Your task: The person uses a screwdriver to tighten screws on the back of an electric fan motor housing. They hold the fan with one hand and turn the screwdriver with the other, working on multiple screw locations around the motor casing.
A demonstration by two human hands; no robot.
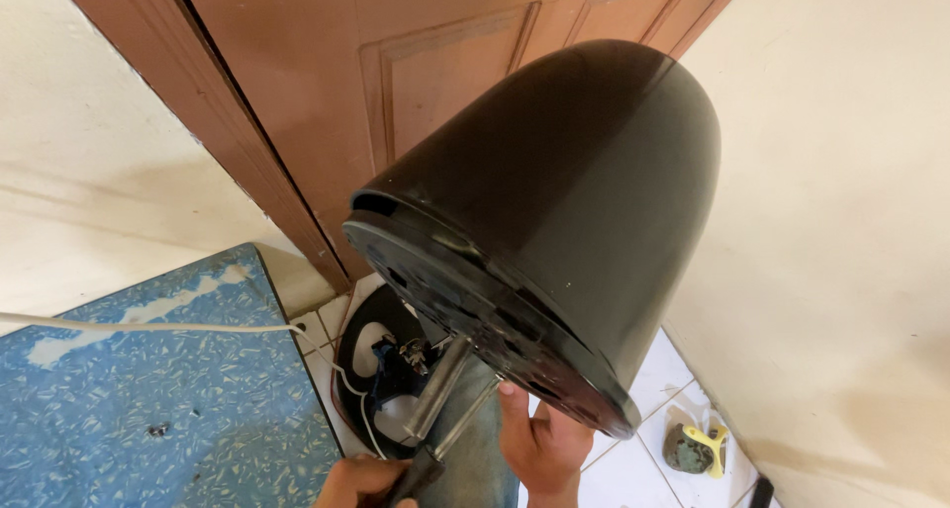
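Black dome housing (554, 221) before brown door (327, 83)

The white tiled floor (633, 468) carries a blue speckled mat (148, 389) at left, with a white cable (148, 326) running above it. A black ring-shaped base part (358, 335) lies beside the mat. A yellow-and-grey object (696, 449) lies near the wall.

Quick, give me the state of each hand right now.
Left hand: closed on a dark tool handle.
Right hand: gripping the black dome housing at its lower rim.
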